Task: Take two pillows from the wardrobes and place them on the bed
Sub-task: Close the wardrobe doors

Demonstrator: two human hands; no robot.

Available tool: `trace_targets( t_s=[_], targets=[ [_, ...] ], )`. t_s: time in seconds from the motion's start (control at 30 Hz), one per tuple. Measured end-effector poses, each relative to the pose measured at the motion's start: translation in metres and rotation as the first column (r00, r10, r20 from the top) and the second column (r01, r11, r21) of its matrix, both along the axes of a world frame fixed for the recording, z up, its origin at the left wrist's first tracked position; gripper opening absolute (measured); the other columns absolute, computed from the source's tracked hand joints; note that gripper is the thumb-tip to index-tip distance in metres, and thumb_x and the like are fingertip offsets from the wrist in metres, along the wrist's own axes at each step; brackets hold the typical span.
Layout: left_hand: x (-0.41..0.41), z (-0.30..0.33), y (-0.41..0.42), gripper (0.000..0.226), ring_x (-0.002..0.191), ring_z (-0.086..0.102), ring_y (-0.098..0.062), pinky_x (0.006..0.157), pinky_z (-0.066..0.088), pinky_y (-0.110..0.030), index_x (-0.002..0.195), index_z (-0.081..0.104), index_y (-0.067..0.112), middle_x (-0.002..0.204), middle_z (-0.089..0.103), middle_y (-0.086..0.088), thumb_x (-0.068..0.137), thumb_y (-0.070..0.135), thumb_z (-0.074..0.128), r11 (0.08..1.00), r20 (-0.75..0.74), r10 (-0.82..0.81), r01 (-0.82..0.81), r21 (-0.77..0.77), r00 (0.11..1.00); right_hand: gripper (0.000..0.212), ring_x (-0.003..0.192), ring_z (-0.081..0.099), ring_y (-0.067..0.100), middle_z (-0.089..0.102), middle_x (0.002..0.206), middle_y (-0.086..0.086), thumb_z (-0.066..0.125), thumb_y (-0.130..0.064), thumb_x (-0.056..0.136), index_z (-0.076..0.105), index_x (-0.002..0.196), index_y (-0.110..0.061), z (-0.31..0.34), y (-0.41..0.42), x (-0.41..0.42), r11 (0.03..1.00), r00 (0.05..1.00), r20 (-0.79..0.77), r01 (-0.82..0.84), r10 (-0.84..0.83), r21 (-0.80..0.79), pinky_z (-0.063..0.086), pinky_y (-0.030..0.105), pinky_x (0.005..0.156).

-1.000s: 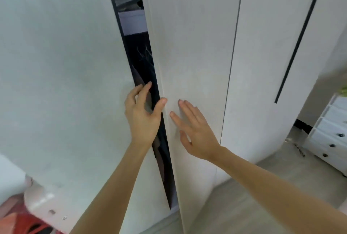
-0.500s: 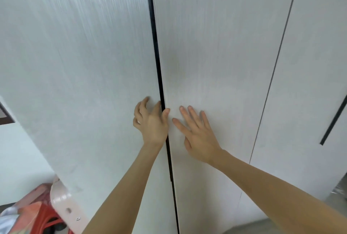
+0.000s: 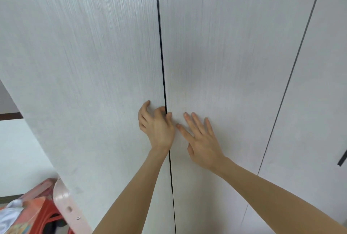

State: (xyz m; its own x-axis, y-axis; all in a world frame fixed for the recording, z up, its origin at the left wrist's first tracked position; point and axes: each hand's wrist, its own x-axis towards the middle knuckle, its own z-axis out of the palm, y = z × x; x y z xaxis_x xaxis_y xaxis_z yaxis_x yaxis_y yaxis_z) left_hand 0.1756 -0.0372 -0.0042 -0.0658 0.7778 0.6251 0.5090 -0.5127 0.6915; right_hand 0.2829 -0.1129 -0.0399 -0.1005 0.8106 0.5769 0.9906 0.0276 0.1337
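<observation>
A white wardrobe fills the head view. Its left door (image 3: 84, 83) and the door to the right of it (image 3: 225, 64) meet at a thin dark gap (image 3: 162, 64). My left hand (image 3: 156, 125) rests on the left door's edge, fingers curled, with fingertips at the gap. My right hand (image 3: 201, 139) lies flat on the right door with fingers spread. Neither hand holds anything. No pillow and no bed are in view; the wardrobe's inside is hidden.
A third wardrobe door (image 3: 315, 102) stands at the right with a dark handle strip (image 3: 342, 159). At the lower left are a red plastic stool (image 3: 43, 213) with bags and a pale pink object (image 3: 65, 205) against a white wall (image 3: 20, 149).
The open gap between the two doors has narrowed to a thin line. My left hand's fingers have curled at the door's edge. The view has shifted left, up close to the doors.
</observation>
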Motion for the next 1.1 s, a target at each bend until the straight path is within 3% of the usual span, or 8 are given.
trace_targets(
  t_s=[0.23,0.43,0.63,0.73,0.83,0.93,1.03,1.1],
  targets=[
    [0.001,-0.008,0.0,0.026,0.138,0.014,-0.037,0.108,0.021,-0.057,0.111,0.059,0.006,0.147,0.022,-0.021,0.086,0.011,0.058,0.998,0.006,-0.046,0.045,0.046,0.999,0.076,0.137,0.026,0.036,0.03,0.149,0.014,0.067,-0.004,0.064,0.043,0.136,-0.017,-0.003,0.003,0.004,0.999,0.998,0.038,0.041,-0.04,-0.017,0.032,0.065,0.1],
    [0.003,-0.008,0.003,0.013,0.139,0.01,-0.036,0.11,0.017,-0.056,0.092,0.063,0.004,0.149,0.02,-0.019,0.084,0.014,0.062,0.999,0.013,-0.019,0.019,0.029,1.0,0.073,0.137,0.025,0.036,0.03,0.149,0.014,0.064,-0.003,0.067,0.043,0.136,-0.014,-0.004,0.004,0.008,1.0,1.0,0.022,0.006,-0.006,0.002,0.029,0.064,0.102],
    [-0.003,-0.009,0.005,0.02,0.138,0.009,-0.038,0.11,0.016,-0.057,0.095,0.061,0.004,0.148,0.021,-0.019,0.082,0.018,0.066,0.997,-0.017,-0.039,0.04,0.064,0.999,0.074,0.137,0.024,0.037,0.029,0.149,0.015,0.066,-0.004,0.067,0.042,0.136,-0.014,-0.005,0.006,0.011,0.999,0.999,0.023,0.024,-0.024,-0.028,0.029,0.066,0.101],
    [-0.004,-0.017,0.006,0.035,0.138,0.009,-0.043,0.109,0.016,-0.06,0.115,0.055,0.004,0.149,0.019,-0.025,0.085,0.022,0.062,0.99,-0.131,-0.031,0.048,0.133,0.991,0.076,0.139,0.018,0.037,0.024,0.152,0.014,0.066,-0.004,0.068,0.038,0.139,-0.016,-0.007,0.011,0.014,0.995,0.998,0.022,0.06,-0.059,-0.074,0.025,0.067,0.102],
    [-0.013,-0.029,0.013,0.055,0.139,0.009,-0.045,0.104,0.02,-0.069,0.138,0.036,0.017,0.151,0.016,-0.024,0.088,0.028,0.057,0.99,-0.344,0.055,-0.005,0.144,0.938,0.08,0.14,0.001,0.033,0.007,0.154,0.009,0.064,-0.009,0.074,0.027,0.143,-0.021,-0.007,0.017,0.017,0.988,0.995,0.052,0.086,-0.08,-0.132,0.019,0.068,0.104],
    [-0.022,-0.036,0.021,0.064,0.139,0.01,-0.043,0.099,0.021,-0.071,0.143,0.022,0.025,0.153,0.014,-0.021,0.089,0.036,0.054,0.985,-0.5,0.126,-0.047,0.167,0.857,0.082,0.14,-0.005,0.033,-0.002,0.154,0.007,0.063,-0.011,0.076,0.019,0.145,-0.023,-0.007,0.021,0.019,0.98,0.992,0.077,0.112,-0.1,-0.163,0.016,0.068,0.105],
    [-0.023,-0.038,0.023,0.065,0.139,0.013,-0.043,0.098,0.024,-0.072,0.143,0.022,0.025,0.152,0.017,-0.02,0.089,0.041,0.053,0.984,-0.545,0.154,-0.081,0.157,0.824,0.083,0.138,-0.016,0.032,-0.012,0.152,0.006,0.059,-0.011,0.078,0.013,0.146,-0.024,-0.01,0.024,0.021,0.978,0.992,0.088,0.106,-0.091,-0.181,0.011,0.067,0.106],
    [-0.023,-0.035,0.022,0.064,0.139,0.013,-0.043,0.098,0.024,-0.071,0.143,0.023,0.026,0.152,0.017,-0.02,0.089,0.043,0.052,0.985,-0.555,0.157,-0.087,0.15,0.817,0.075,0.14,-0.008,0.033,-0.002,0.155,0.008,0.059,-0.01,0.077,0.025,0.144,-0.021,-0.009,0.022,0.018,0.985,0.997,0.032,0.075,-0.071,-0.156,0.015,0.067,0.106]
  ],
)
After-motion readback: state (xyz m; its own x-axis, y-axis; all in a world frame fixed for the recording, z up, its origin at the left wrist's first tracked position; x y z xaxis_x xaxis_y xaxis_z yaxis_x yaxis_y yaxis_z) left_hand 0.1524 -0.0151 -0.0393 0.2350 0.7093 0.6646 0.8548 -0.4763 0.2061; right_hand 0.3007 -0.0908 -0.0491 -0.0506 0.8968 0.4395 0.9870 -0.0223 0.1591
